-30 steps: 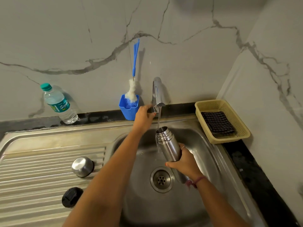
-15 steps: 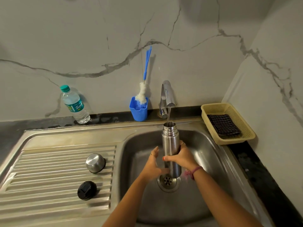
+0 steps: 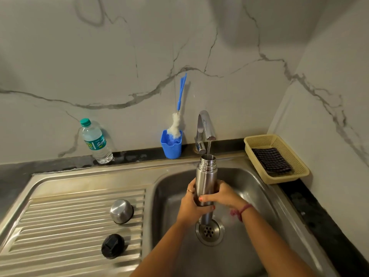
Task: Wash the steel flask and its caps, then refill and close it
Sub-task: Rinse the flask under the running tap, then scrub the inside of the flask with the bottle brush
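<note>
The steel flask [image 3: 205, 176] stands upright over the sink basin [image 3: 249, 188], its open mouth directly beneath the tap spout [image 3: 207, 128], with a thin stream of water [image 3: 208, 147] running into it. Both hands are grasping the flask at its lower body: the left hand [image 3: 189, 206] wraps round it from the left side, a ring visible on one finger, and the right hand [image 3: 223, 195] wraps round it from the right, thumb across the front, a red thread band on the wrist. The flask's base sits just above the drain [image 3: 209, 230]; whether it touches the drain cannot be told. On the ribbed draining board [image 3: 60, 226] to the left of the basin, the steel cap [image 3: 121, 211] rests dome up, and the black inner cap [image 3: 112, 246] lies nearer the camera, the two apart from each other. On the dark tabletop [image 3: 50, 166] behind the sink, a clear plastic water bottle [image 3: 95, 141] with a green lid leans against the marble wall. A blue holder [image 3: 171, 143] with a white-bristled, blue-handled bottle brush [image 3: 178, 116] stands just left of the tap. To the right, a yellow perforated basket [image 3: 283, 156] holds a dark checked cloth [image 3: 272, 161].
</note>
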`<state>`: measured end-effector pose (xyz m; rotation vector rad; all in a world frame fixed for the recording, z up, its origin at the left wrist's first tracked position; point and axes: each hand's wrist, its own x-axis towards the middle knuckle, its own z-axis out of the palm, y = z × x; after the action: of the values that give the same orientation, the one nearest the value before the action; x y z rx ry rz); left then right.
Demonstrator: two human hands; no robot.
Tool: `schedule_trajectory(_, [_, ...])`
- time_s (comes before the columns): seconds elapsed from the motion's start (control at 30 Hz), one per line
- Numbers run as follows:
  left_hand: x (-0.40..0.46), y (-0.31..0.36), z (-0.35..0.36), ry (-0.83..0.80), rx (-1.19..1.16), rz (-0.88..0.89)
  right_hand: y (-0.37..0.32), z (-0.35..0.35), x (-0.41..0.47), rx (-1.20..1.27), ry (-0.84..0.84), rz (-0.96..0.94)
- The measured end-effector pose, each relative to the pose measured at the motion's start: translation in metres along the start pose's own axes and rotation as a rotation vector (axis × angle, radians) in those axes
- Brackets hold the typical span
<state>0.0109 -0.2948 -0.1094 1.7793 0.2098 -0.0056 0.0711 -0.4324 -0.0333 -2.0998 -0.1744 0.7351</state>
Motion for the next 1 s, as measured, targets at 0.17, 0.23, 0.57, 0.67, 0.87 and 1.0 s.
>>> schedule_trajectory(0.17, [0.002, -0.004, -0.011, -0.011, 0.025, -0.033, -0.051, -0.074, -0.036, -0.346, 0.151, -0.007])
schedule_trajectory(0.23, [0.003, -0.004, -0.013, -0.012, 0.041, -0.044, -0.080, -0.104, -0.049, -0.267, 0.201, -0.114])
schedule_trajectory(0.57, [0.006, 0.003, -0.019, -0.027, 0.090, -0.044, -0.225, -0.121, 0.004, -0.222, 0.395, -0.609])
schedule_trajectory(0.67, [0.006, 0.002, -0.020, -0.031, 0.103, -0.044, -0.250, -0.110, 0.030, -0.248, 0.388, -0.594])
schedule_trajectory(0.87, [0.009, 0.005, -0.018, -0.042, 0.106, -0.046, -0.269, -0.094, 0.069, -0.262, 0.319, -0.465])
schedule_trajectory(1.0, [0.011, 0.005, -0.015, -0.045, 0.100, -0.047, -0.271, -0.084, 0.082, -0.198, 0.287, -0.436])
